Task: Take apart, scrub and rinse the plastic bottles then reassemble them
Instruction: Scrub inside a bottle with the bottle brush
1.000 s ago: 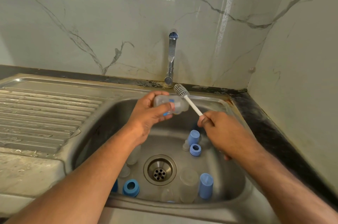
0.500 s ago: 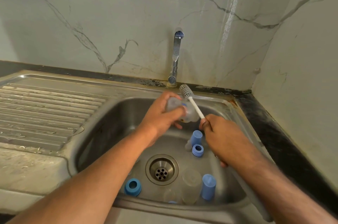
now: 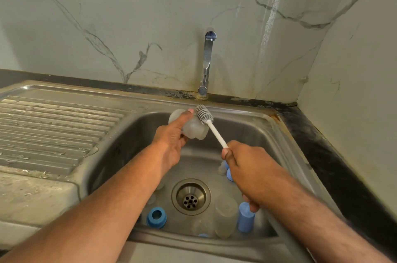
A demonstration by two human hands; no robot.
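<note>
A translucent bottle point(image 3: 192, 127) is being gripped by the left hand point(image 3: 171, 141) above the sink point(image 3: 247, 125), its fingers curled round the body, while a brush point(image 3: 209, 124) is being pinched by its white handle in the right hand point(image 3: 247, 168), the bristle head lying against the bottle's outside. The wet plastic is likely being made slippery, so it could be dropped onto the blue caps point(image 3: 156, 217) and clear parts crowding the basin around the drain point(image 3: 190, 196). The tap point(image 3: 207, 63) is not running.

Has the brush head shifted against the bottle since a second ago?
Yes. The brush head now lies alongside the bottle by the thumb, nearer the tap.
</note>
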